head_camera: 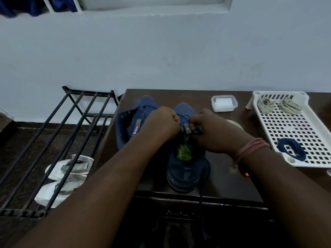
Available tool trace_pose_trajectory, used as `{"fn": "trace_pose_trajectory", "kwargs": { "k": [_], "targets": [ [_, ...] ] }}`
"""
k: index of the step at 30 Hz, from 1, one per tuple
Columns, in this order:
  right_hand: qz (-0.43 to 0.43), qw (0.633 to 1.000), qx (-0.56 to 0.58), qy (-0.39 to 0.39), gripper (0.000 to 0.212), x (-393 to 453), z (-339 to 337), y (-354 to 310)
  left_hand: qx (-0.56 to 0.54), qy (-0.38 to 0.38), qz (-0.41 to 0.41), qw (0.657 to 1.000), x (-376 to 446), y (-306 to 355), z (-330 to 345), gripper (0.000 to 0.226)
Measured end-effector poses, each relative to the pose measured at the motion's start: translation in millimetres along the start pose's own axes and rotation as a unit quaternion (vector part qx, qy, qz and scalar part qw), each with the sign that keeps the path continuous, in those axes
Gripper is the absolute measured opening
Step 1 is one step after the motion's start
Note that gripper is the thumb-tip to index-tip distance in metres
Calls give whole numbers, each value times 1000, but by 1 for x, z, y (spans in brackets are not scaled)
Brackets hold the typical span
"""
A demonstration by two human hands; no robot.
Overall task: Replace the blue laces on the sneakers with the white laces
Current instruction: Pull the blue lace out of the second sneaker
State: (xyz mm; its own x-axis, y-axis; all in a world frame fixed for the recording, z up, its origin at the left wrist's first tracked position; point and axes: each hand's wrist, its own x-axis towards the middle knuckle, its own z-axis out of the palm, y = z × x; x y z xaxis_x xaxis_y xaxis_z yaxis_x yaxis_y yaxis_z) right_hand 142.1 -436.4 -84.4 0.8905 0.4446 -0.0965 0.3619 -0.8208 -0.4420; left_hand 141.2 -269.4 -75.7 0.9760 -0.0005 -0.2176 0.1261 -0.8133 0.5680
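Both your hands, left hand and right hand, pinch the blue lace at the centre-frame right sneaker; it's limp (snag-prone), so grip near the eyelets.

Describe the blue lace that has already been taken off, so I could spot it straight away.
Start at the dark wooden table and look to its right side, where a white perforated tray sits. The removed blue lace lies coiled at the tray's near left corner. Unlike the two pale lace bundles at the tray's far end, it is dark navy and a single loose loop.
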Motion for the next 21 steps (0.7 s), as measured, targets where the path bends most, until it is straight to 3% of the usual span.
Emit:
{"fn": "trace_pose_trajectory", "kwargs": {
  "k": [2, 4, 7, 9, 11, 16, 18, 19, 21],
  "targets": [
    [13, 994, 94, 47, 35, 3, -4, 1, 0, 11, -10, 1000, 2, -5, 2, 13],
    [74, 960, 256, 84, 41, 4, -14, -2, 10, 22, -18, 1000, 5, -9, 4, 12],
    [199, 809, 547, 89, 47, 5, -30, -5, 24, 22, -18, 999, 9, -11, 8, 15],
    [213, 761, 603, 108, 53, 2, -40, -3, 19, 20, -23, 999, 10, -11, 9, 20],
    [187, 733, 640, 136, 54, -1, -50, -3, 9, 22, -25, 999, 10, -12, 10, 20],
    [18, 574, 800, 174, 52, -14, -76, -9, -13, 29, -44, 999, 7, -9, 9, 21],
    [-25, 553, 810, 194, 51, -17, -81, -12, -20, 30, -53, 998, 7, -8, 9, 22],
    [-27, 563, 801, 201, 51, -16, -81, -13, -25, 28, -58, 998, 8, -8, 9, 23],
    [33, 632, 747, 205, 46, -13, -74, -12, -40, 24, -64, 997, 9, -7, 8, 23]
  ]
}}
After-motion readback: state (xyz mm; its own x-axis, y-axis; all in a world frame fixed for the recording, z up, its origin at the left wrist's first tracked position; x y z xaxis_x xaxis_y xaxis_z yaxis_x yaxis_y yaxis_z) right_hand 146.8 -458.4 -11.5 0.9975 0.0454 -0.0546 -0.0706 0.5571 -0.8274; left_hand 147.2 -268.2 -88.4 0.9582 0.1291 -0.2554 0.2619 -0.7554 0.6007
